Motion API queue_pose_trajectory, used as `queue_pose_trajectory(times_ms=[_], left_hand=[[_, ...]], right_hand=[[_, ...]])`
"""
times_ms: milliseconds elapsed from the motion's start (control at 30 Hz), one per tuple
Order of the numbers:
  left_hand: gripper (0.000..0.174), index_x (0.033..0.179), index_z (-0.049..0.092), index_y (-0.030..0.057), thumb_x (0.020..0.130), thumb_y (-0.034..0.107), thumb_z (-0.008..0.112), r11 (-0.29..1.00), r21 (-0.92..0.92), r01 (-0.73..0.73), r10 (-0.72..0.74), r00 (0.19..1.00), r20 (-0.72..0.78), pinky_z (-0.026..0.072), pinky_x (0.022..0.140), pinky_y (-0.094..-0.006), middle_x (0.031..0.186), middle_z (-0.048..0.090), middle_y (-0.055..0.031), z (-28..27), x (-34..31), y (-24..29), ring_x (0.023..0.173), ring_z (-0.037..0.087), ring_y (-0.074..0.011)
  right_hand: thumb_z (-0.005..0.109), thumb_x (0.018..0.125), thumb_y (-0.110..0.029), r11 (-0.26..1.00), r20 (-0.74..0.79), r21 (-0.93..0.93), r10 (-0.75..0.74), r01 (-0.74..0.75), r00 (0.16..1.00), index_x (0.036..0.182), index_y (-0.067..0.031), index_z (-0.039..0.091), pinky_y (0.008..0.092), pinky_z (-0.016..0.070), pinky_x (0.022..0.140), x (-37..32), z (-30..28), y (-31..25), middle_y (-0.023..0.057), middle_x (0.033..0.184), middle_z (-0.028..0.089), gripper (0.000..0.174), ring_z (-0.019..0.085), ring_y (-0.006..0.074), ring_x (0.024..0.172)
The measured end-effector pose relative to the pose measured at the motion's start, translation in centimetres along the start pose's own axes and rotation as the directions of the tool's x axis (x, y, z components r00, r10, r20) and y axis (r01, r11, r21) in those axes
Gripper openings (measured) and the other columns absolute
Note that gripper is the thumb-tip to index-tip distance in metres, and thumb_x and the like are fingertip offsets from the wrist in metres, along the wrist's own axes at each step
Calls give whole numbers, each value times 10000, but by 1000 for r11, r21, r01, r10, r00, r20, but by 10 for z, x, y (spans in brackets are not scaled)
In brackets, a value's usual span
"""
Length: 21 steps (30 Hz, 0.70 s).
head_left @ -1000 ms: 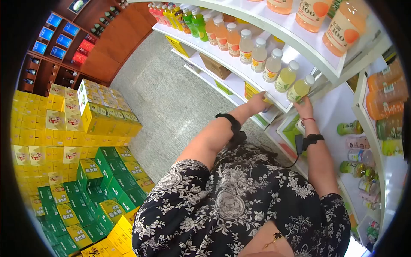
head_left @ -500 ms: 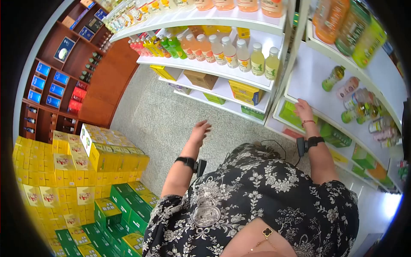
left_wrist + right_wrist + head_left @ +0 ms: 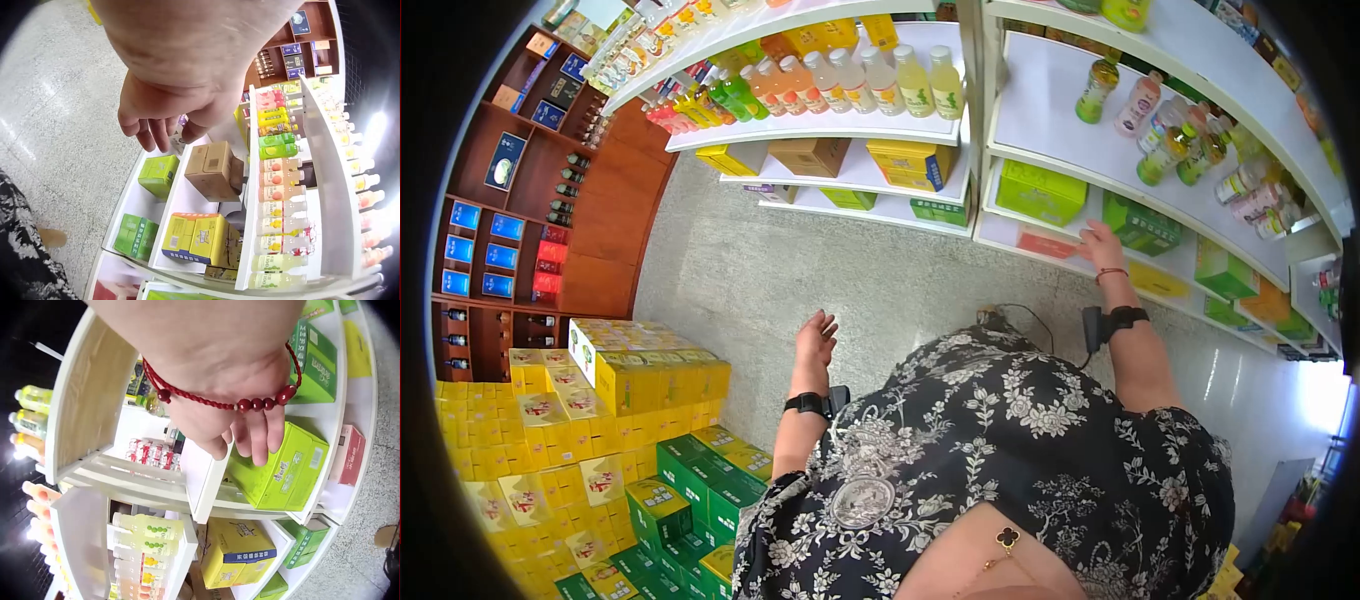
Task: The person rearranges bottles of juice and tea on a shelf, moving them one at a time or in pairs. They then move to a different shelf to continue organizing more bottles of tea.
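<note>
My left hand (image 3: 815, 340) hangs over the grey floor, its fingers loosely bent with nothing in them. In the left wrist view the fingers (image 3: 159, 132) overlap the lower shelf with its cartons. My right hand (image 3: 1099, 247) is held out in front of the right-hand shelves, empty and with relaxed fingers. Nearest to it in the head view are a lime-green carton (image 3: 1040, 192) and a darker green carton (image 3: 1141, 224). A row of juice bottles (image 3: 912, 82) stands on the left-hand shelf, with pale yellow ones at its right end.
Loose bottles (image 3: 1163, 150) stand on the right-hand shelf (image 3: 1050, 110). Yellow boxes (image 3: 665, 385) and green boxes (image 3: 718, 480) are stacked at the left. Behind them rises a brown wooden cabinet (image 3: 600, 210). A cable (image 3: 1040, 320) runs near my body above the floor (image 3: 880, 265).
The right hand has left the pale yellow bottle at the row's end and moved down past the shelf edge. The left hand has drawn back from the shelf, and the view has turned right.
</note>
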<state>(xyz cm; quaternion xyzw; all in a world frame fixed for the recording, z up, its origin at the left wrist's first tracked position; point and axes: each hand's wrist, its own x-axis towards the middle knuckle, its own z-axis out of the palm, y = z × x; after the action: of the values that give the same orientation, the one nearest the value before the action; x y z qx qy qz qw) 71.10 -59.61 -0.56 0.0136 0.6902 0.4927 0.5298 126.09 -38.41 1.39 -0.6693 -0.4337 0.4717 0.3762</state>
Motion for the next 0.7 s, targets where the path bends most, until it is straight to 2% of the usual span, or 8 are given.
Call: queue_pose_trajectory(times_ms=[33, 167, 333, 433, 500, 533, 600, 700], left_hand=[[512, 1366, 396, 105, 913, 316, 503, 1000, 15, 2, -2, 999, 37, 245, 1041, -457, 1346, 482, -106, 6, -3, -2, 1217, 438, -280], [540, 1369, 392, 101, 902, 333, 531, 999, -36, -22, 22, 1000, 20, 221, 1060, -467, 1348, 479, -110, 34, -13, -7, 1223, 434, -279], [530, 1372, 397, 109, 906, 329, 525, 998, -37, -55, 54, 998, -14, 231, 1052, -470, 1344, 485, -102, 79, -36, -22, 1214, 443, -273], [514, 1359, 414, 109, 908, 331, 521, 994, -96, -43, 42, 999, -15, 247, 1037, -460, 1333, 495, -101, 110, -46, -42, 1202, 451, -266], [463, 1311, 457, 108, 898, 301, 539, 994, -89, -56, 56, 998, 6, 358, 880, -409, 1251, 557, -91, 143, -50, -53, 1048, 533, -220], [463, 1311, 457, 108, 898, 301, 539, 995, -89, -48, 49, 999, 12, 358, 880, -409, 1251, 557, -91, 160, -54, -57, 1048, 533, -220], [491, 1315, 458, 109, 888, 327, 564, 996, -72, -51, 53, 998, 31, 298, 979, -430, 1249, 549, -83, 196, -63, -63, 1119, 491, -245], [485, 1296, 478, 129, 873, 337, 590, 996, -58, -73, 78, 994, 80, 301, 968, -427, 1184, 578, -67, 233, -74, -72, 1093, 498, -239]], right_hand=[[621, 854, -193, 1000, -9, 9, 13, -13, 1000, 1251, -48, 514, 292, 527, 655, 1, -8, 1, 135, 1056, 621, 436, 659, 193, 774], [623, 848, -188, 1000, -21, 5, 14, -13, 1000, 1257, -41, 508, 280, 526, 643, 17, -40, 3, 142, 1095, 605, 450, 660, 194, 759], [612, 853, -185, 1000, -16, -9, -11, 11, 1000, 1266, -27, 497, 276, 528, 626, 44, -91, 0, 152, 1109, 597, 457, 659, 188, 736], [615, 858, -179, 998, -23, -53, -48, 47, 999, 1250, -18, 509, 268, 517, 595, 60, -134, -7, 150, 1058, 621, 437, 658, 178, 737], [625, 852, -180, 995, -76, -17, -94, 93, 993, 1249, -28, 511, 263, 515, 606, 72, -166, -9, 141, 1053, 619, 440, 653, 170, 747], [625, 852, -180, 996, -81, -23, -92, 90, 993, 1249, -28, 511, 263, 515, 606, 75, -179, -12, 141, 1053, 619, 440, 653, 170, 747], [632, 848, -182, 993, -76, -34, -115, 113, 990, 1251, -39, 509, 263, 515, 625, 80, -206, -18, 135, 1040, 621, 445, 647, 161, 753], [634, 849, -194, 988, -74, -47, -153, 150, 985, 1264, -45, 494, 272, 514, 652, 93, -234, -19, 126, 1045, 624, 463, 645, 160, 769]])
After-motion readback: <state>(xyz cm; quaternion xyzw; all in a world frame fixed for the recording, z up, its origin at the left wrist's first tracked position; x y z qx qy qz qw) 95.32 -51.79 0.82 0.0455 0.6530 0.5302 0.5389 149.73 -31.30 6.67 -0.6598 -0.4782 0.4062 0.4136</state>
